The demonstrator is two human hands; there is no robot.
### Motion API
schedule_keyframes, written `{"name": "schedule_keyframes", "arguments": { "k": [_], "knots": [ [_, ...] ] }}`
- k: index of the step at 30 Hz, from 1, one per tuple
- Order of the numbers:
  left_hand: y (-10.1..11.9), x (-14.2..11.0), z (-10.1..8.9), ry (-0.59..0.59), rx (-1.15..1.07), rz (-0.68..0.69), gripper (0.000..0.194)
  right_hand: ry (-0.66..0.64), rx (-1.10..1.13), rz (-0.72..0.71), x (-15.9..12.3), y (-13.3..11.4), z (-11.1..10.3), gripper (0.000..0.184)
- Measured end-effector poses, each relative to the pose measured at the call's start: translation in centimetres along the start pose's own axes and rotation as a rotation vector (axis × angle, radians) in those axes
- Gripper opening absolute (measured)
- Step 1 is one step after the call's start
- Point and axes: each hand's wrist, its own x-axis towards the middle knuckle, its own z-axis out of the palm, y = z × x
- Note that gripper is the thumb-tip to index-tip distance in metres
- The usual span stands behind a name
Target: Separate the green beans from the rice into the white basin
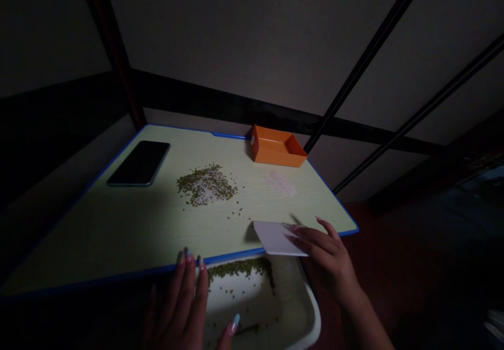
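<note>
My right hand pinches a white card at the table's near edge, its fingers closed on the card's right side. My left hand holds a white tray just under the table's blue front edge, with fingertips on the rim and the thumb inside. Several green beans lie in the tray. On the pale tabletop sits a mixed heap of green beans and white grains. A small patch of white grains lies to its right.
An orange box stands at the table's far edge. A dark phone lies at the far left. Loose beans are scattered between the heap and the card. Dark frame bars rise behind the table; the surroundings are dim.
</note>
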Motion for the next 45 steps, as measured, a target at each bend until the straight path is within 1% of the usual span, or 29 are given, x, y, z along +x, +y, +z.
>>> {"name": "schedule_keyframes", "arguments": {
  "k": [3,7,11,15,18,23,28,31,36,40,42,43,45],
  "knots": [
    [-0.3,-0.1,0.1,-0.026,0.006,0.030,0.086,0.029,0.000,-0.008,0.4,0.0,0.5,0.026],
    [-0.2,0.1,-0.5,-0.034,0.014,0.059,0.086,0.036,0.021,-0.019,0.8,0.0,1.0,0.027],
    [0.3,0.2,-1.0,-0.030,0.019,0.024,0.082,0.037,0.057,-0.025,0.4,0.0,0.8,0.027],
    [0.6,0.3,-1.3,-0.024,0.020,0.021,0.080,0.011,0.086,-0.028,-0.1,0.3,0.2,0.027],
    [0.8,0.6,-1.4,0.002,0.027,0.022,0.078,0.017,0.087,-0.012,-0.1,0.5,0.2,0.027],
    [1.1,0.9,-1.4,0.067,0.065,0.034,0.076,0.050,0.071,-0.001,0.5,0.5,0.9,0.027],
    [1.2,0.9,-1.5,0.086,0.091,0.046,0.075,0.029,0.065,-0.010,0.7,0.5,1.4,0.027],
    [1.1,0.8,-1.5,0.083,0.087,0.060,0.075,0.024,0.066,-0.032,0.6,0.5,1.2,0.026],
    [1.2,0.8,-1.6,0.089,0.076,0.038,0.074,-0.006,0.069,-0.047,-0.2,0.5,0.7,0.028],
    [1.4,0.9,-1.8,0.074,0.054,0.035,0.074,-0.012,0.123,-0.060,-0.8,0.4,0.1,0.028],
    [1.5,1.0,-1.8,0.060,0.037,0.030,0.076,0.023,0.176,-0.030,-0.6,0.4,-0.2,0.027],
    [1.5,1.1,-1.8,0.051,0.029,0.024,0.076,0.056,0.199,0.008,-0.4,0.5,-0.3,0.027],
    [1.6,1.1,-1.8,0.042,0.016,0.000,0.076,0.136,0.233,0.129,0.3,0.7,-0.6,0.025]
  ]
}}
